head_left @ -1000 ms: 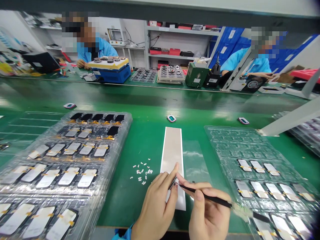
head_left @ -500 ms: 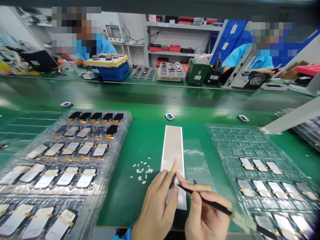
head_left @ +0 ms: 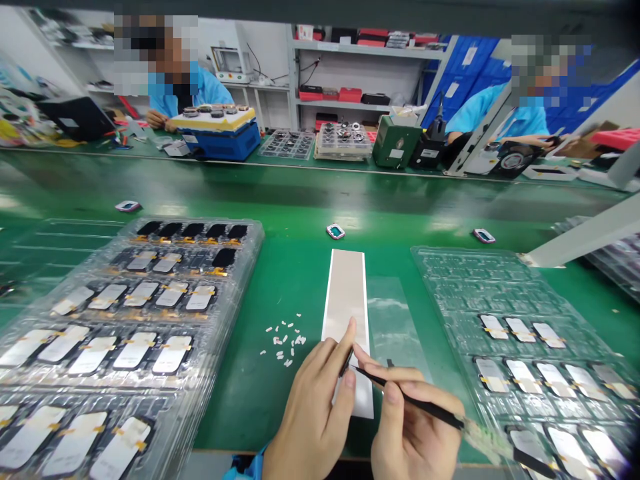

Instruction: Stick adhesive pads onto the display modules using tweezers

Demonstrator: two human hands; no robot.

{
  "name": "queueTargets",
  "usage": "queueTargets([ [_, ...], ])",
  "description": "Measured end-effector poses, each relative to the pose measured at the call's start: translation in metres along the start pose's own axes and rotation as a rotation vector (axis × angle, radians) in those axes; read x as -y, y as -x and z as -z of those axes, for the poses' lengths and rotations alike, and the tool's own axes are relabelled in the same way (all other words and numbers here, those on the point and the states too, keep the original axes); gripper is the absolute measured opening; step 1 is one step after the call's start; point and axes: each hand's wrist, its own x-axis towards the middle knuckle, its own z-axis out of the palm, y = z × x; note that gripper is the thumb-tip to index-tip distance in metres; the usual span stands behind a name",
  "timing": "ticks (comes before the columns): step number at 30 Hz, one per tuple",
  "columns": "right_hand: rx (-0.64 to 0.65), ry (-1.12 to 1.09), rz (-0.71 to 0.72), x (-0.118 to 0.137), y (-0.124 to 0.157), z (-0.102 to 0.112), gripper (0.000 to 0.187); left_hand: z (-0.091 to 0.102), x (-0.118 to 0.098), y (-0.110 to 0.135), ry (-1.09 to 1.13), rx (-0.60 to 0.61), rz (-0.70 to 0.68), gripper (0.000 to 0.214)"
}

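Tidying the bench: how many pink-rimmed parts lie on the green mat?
3 pink-rimmed parts: one beyond the left plastic tray, one just beyond the tan strip, one further right. Others may be hidden.

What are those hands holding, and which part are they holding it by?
The right hand pinches black tweezers nearer their tips than their far end. The left hand pinches something small and dark, too hidden to name.

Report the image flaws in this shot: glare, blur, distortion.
Head view: wide-angle distortion stretches the clear plastic tray toward the lower left; light glare patches the green workbench; the tweezers blur out past the right hand at lower right.
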Motion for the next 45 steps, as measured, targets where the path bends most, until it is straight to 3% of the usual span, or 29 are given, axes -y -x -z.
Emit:
queueTargets([
  [26,-0.019,-0.012,-0.010,0.0000,0.0034,0.0006,0.025,-0.0006,-0.0004,-0.0006,0.038,0.041,0.030,0.052],
  [36,0.063,0.014,0.020,0.0004,0.0016,0.0027,0.022,0.0006,0.0013,0.0022,0.026,0.054,0.025,0.052],
  [45,0.010,-0.014,0.001,0.0024,-0.0001,0.0040,0.022,-0.0007,0.0014,0.0014,0.047,0.064,0.027,0.051],
])
